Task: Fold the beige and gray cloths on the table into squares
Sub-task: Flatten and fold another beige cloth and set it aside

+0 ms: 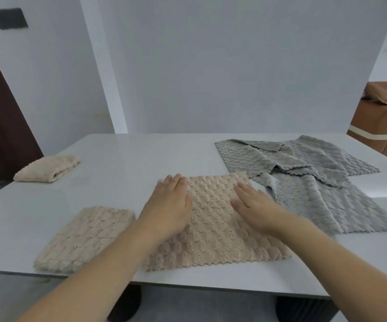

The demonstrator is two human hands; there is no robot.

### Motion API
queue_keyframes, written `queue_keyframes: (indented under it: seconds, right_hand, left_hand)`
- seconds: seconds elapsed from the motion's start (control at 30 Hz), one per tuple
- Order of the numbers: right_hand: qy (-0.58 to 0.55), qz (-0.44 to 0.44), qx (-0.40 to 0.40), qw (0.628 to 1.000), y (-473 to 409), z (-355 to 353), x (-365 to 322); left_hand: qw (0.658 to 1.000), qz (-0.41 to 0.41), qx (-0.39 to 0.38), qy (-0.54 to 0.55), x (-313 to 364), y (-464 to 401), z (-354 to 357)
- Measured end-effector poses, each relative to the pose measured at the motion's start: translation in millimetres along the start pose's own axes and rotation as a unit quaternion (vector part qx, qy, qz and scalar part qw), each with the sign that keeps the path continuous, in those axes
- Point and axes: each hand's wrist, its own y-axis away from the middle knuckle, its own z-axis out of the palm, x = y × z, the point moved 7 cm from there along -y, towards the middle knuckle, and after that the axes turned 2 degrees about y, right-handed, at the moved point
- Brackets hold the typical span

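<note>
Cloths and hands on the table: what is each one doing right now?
Middle beige cloth: spread flat, both hands on it.
Near-left beige cloth: folded, lying flat.
Far-left beige cloth: folded into a small bundle.
Gray cloths: unfolded, overlapping in a loose pile.
Left hand: open, pressing flat.
Right hand: open, pressing flat.

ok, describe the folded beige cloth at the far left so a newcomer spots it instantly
Start at the white table and go to its far left edge, by the dark door. The small folded beige cloth lies there alone, thicker and more compact than the other beige cloths.
</note>
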Motion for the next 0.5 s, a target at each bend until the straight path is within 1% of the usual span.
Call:
queue_keyframes:
  seconds: [0.07,0.17,0.23,0.3,0.37,0.5]
  right_hand:
    - [-0.022,-0.029,0.017,0.999,-31.1,-14.0,-11.3]
    - [-0.010,-0.042,0.044,0.998,-75.8,-17.5,-17.6]
    - [0.014,-0.032,0.043,0.998,-92.7,-2.0,-14.1]
    - [0.040,-0.015,0.022,0.999,-98.8,22.3,-7.6]
    - [0.044,-0.002,0.018,0.999,-102.9,35.0,-0.9]
    - [0.049,-0.003,0.030,0.998,-108.9,37.2,3.3]
  left_hand:
    - [0.999,0.022,0.026,0.028,7.0,-31.9,-16.0]
    - [0.997,0.039,0.049,0.052,9.4,-73.4,-13.9]
    - [0.996,0.037,0.025,0.077,2.7,-88.5,13.1]
    - [0.998,0.021,-0.012,0.059,-8.6,-92.0,51.2]
    - [1.000,0.001,-0.021,0.012,-20.7,-95.7,73.9]
    - [1.000,-0.005,-0.024,-0.010,-23.2,-101.9,81.0]
